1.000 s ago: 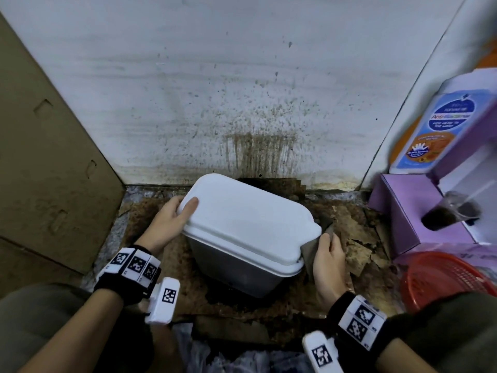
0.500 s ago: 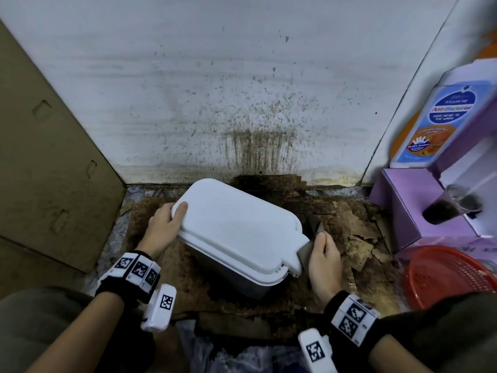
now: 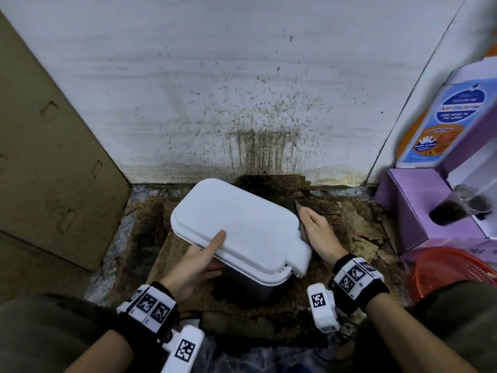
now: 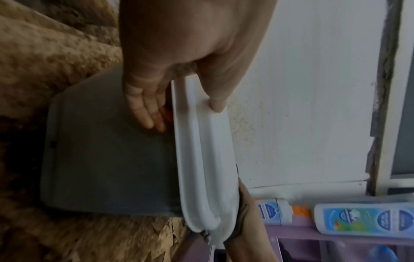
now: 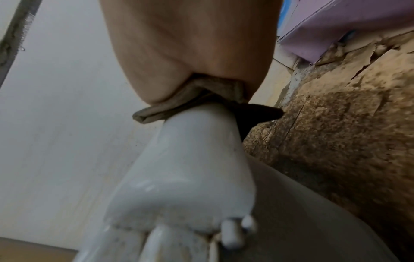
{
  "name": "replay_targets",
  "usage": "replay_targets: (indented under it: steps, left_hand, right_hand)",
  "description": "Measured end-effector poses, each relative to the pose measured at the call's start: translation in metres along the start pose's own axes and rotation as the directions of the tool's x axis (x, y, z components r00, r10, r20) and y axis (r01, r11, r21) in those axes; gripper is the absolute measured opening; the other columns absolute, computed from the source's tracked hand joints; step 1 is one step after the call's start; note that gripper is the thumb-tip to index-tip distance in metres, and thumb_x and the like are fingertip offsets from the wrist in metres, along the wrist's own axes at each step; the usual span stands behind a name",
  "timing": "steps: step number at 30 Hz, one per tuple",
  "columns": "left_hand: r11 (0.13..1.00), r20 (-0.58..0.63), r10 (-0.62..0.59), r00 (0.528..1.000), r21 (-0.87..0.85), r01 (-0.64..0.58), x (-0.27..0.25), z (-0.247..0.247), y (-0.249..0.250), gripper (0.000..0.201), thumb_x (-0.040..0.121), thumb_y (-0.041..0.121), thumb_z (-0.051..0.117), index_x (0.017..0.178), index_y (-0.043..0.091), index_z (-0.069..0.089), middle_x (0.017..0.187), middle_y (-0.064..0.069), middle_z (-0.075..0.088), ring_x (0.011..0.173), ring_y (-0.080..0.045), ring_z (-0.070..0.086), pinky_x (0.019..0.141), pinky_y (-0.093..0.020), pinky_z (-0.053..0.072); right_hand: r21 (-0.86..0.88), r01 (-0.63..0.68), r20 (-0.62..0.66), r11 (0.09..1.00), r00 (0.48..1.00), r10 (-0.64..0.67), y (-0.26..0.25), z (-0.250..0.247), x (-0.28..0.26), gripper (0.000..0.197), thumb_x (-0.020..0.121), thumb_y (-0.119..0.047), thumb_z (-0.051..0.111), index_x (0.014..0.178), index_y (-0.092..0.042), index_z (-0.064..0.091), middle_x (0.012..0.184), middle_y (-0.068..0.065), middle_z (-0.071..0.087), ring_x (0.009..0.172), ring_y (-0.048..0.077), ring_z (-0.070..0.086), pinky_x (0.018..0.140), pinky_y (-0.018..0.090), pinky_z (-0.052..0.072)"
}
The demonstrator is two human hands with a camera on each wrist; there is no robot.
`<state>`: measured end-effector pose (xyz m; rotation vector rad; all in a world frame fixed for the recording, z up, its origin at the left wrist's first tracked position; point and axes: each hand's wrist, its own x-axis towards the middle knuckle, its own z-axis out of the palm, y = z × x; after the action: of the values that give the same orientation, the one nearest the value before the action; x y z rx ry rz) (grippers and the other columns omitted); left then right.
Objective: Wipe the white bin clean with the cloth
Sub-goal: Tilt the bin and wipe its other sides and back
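The white bin [image 3: 239, 227] stands in the middle of the scene on stained, peeling cardboard [image 3: 357, 230], close to the foot of a spattered white wall [image 3: 242, 90], with its lid closed and its grey body showing below the lid's rim. The left hand [image 3: 193, 267] holds the bin at its near left edge: the thumb lies on top of the lid, and the left wrist view shows the fingers [image 4: 143, 109] stretched flat against the grey side just under the rim, so the lid's edge sits pinched between them. The right hand [image 3: 317, 235] is at the bin's right edge with its fingers laid straight, pressing a dark grey-brown cloth [image 3: 301, 224] against the rim of the lid; the right wrist view shows the cloth [image 5: 201, 102] folded between the palm and the white plastic. To the far right stand a purple box [image 3: 408, 208] and a blue-labelled bottle [image 3: 446, 122], and a red basket [image 3: 441, 267] sits at the near right. A sheet of brown cardboard [image 3: 48, 162] leans at the left.
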<state>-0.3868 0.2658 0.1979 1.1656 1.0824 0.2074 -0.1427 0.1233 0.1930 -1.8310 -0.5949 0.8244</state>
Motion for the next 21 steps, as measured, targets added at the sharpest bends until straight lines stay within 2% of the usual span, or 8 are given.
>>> replay_targets:
  steps: [3, 7, 9, 11, 16, 18, 20, 21]
  left_hand:
    - [0.996, 0.014, 0.04, 0.999, -0.082, -0.039, 0.001, 0.004, 0.001, 0.051, 0.091, 0.048, 0.067, 0.133, 0.019, 0.06, 0.119, 0.005, 0.075, 0.105, -0.016, 0.073, 0.082, -0.032, 0.058]
    - [0.986, 0.038, 0.083, 0.996, -0.147, -0.076, 0.002, 0.001, 0.005, 0.049, 0.094, 0.039, 0.067, 0.135, 0.015, 0.059, 0.123, 0.003, 0.073, 0.113, -0.018, 0.07, 0.084, -0.033, 0.059]
    - [0.985, 0.05, 0.107, 0.993, -0.139, -0.099, 0.003, 0.0, 0.007, 0.047, 0.094, 0.037, 0.066, 0.136, 0.016, 0.058, 0.124, 0.003, 0.073, 0.113, -0.019, 0.07, 0.086, -0.036, 0.06]
    - [0.986, 0.068, 0.116, 0.991, -0.129, -0.106, 0.005, -0.002, 0.01, 0.048, 0.095, 0.039, 0.066, 0.137, 0.019, 0.056, 0.125, 0.003, 0.073, 0.113, -0.02, 0.07, 0.087, -0.041, 0.06]
    - [0.992, 0.102, 0.12, 0.988, -0.06, -0.114, 0.01, -0.005, 0.024, 0.049, 0.095, 0.04, 0.065, 0.135, 0.012, 0.058, 0.126, -0.003, 0.072, 0.115, -0.024, 0.069, 0.093, -0.049, 0.059]
    - [0.992, 0.089, 0.129, 0.988, -0.025, -0.127, 0.011, -0.003, 0.029, 0.051, 0.096, 0.04, 0.065, 0.134, 0.007, 0.057, 0.124, -0.006, 0.072, 0.112, -0.024, 0.071, 0.09, -0.046, 0.061]
    - [0.992, 0.049, 0.122, 0.991, 0.001, -0.123, 0.011, 0.001, 0.034, 0.055, 0.094, 0.041, 0.068, 0.132, 0.004, 0.052, 0.123, -0.007, 0.07, 0.107, -0.021, 0.072, 0.08, -0.038, 0.063]
    - [0.992, 0.025, 0.123, 0.992, 0.037, -0.124, 0.009, 0.003, 0.037, 0.053, 0.094, 0.041, 0.067, 0.129, 0.005, 0.05, 0.122, -0.005, 0.067, 0.106, -0.018, 0.071, 0.077, -0.035, 0.063]
  right_hand:
    - [0.02, 0.047, -0.032, 0.999, 0.998, -0.047, 0.0, 0.003, 0.001, 0.035, 0.108, -0.037, 0.038, 0.103, -0.021, 0.068, 0.086, -0.001, 0.069, 0.078, 0.011, 0.059, 0.073, 0.031, 0.043]
    - [0.052, 0.06, -0.079, 0.997, 0.995, -0.056, 0.01, 0.009, -0.002, 0.033, 0.108, -0.037, 0.039, 0.104, -0.025, 0.069, 0.088, -0.012, 0.07, 0.082, 0.008, 0.06, 0.077, 0.03, 0.044]
    - [0.054, 0.062, -0.117, 0.997, 0.992, -0.055, 0.013, 0.013, -0.007, 0.034, 0.107, -0.039, 0.038, 0.102, -0.023, 0.068, 0.091, -0.008, 0.071, 0.086, 0.014, 0.063, 0.08, 0.036, 0.047]
    - [0.062, 0.075, -0.166, 0.995, 0.984, -0.064, 0.013, 0.016, -0.012, 0.037, 0.107, -0.039, 0.038, 0.092, -0.017, 0.065, 0.086, -0.002, 0.068, 0.079, 0.016, 0.059, 0.077, 0.038, 0.045]
    - [0.084, 0.092, -0.271, 0.992, 0.96, -0.066, 0.001, 0.02, -0.032, 0.041, 0.108, -0.032, 0.037, 0.069, -0.032, 0.051, 0.058, -0.026, 0.054, 0.058, -0.007, 0.045, 0.064, 0.025, 0.036]
    - [0.087, 0.093, -0.318, 0.992, 0.946, -0.061, 0.003, 0.022, -0.039, 0.039, 0.108, -0.033, 0.037, 0.073, -0.029, 0.053, 0.064, -0.026, 0.056, 0.063, -0.007, 0.047, 0.067, 0.026, 0.039]
    - [0.107, 0.088, -0.349, 0.99, 0.936, -0.045, 0.012, 0.027, -0.045, 0.035, 0.107, -0.037, 0.036, 0.093, -0.021, 0.063, 0.09, -0.019, 0.067, 0.088, 0.003, 0.058, 0.083, 0.03, 0.046]
    - [0.113, 0.079, -0.364, 0.99, 0.931, -0.032, 0.016, 0.029, -0.048, 0.036, 0.107, -0.038, 0.036, 0.105, -0.017, 0.065, 0.102, -0.009, 0.07, 0.099, 0.01, 0.06, 0.091, 0.034, 0.047]
